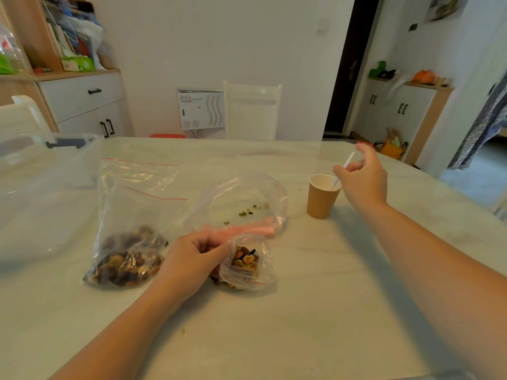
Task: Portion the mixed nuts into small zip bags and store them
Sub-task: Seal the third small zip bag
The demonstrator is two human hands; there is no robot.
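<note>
Left hand (192,259): we pinched the small zip bag (248,266) open.
Right hand (362,175): we held a white spoon (343,171) in the paper cup (321,200).

Lit softly and evenly by daylight from the right; faint shadows on the counter (315,311); slightly soft throughout, bowed at edges.

Pale marble-look table (301,311) is filling the foreground, white chair (251,111) standing behind it. White drawer cabinet (85,102) is sitting left, dark doorway (345,64) opening right.
</note>
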